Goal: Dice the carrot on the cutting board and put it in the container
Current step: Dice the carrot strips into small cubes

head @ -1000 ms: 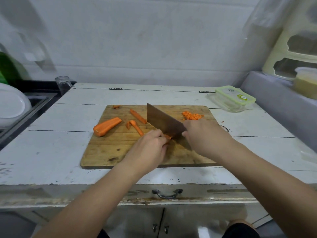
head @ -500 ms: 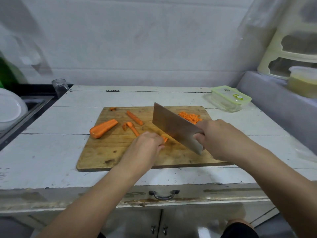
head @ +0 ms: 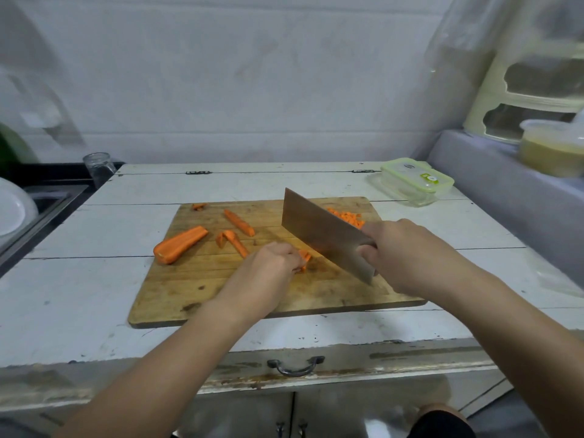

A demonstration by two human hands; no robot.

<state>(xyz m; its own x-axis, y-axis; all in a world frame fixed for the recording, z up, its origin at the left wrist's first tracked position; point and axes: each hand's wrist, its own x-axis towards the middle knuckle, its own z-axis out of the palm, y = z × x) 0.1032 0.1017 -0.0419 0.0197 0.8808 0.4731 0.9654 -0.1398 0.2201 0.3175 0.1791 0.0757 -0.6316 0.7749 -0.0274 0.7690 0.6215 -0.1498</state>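
A wooden cutting board [head: 196, 292] lies on the white worktop. On it are a large carrot half [head: 180, 244] at the left, a carrot stick [head: 239, 222] behind, two short strips [head: 234, 241] and a pile of diced carrot [head: 346, 216] at the back right. My left hand [head: 268, 273] pinches a carrot strip [head: 304, 258] down on the board. My right hand [head: 407, 257] grips the handle of a cleaver [head: 319, 233], its blade lifted and tilted just right of that strip. A clear container with a green-rimmed lid [head: 417, 181] stands at the back right, closed.
A glass jar [head: 99, 167] stands at the worktop's back left, beside a sink with a white plate [head: 12, 213]. A grey ledge at the right carries a tub [head: 550, 147] and a cream rack [head: 531, 90]. A drawer handle [head: 295, 366] is below the front edge.
The cleaver has come up off the board and shifted right, away from the strip under my left hand. My left hand stays on the carrot strip.
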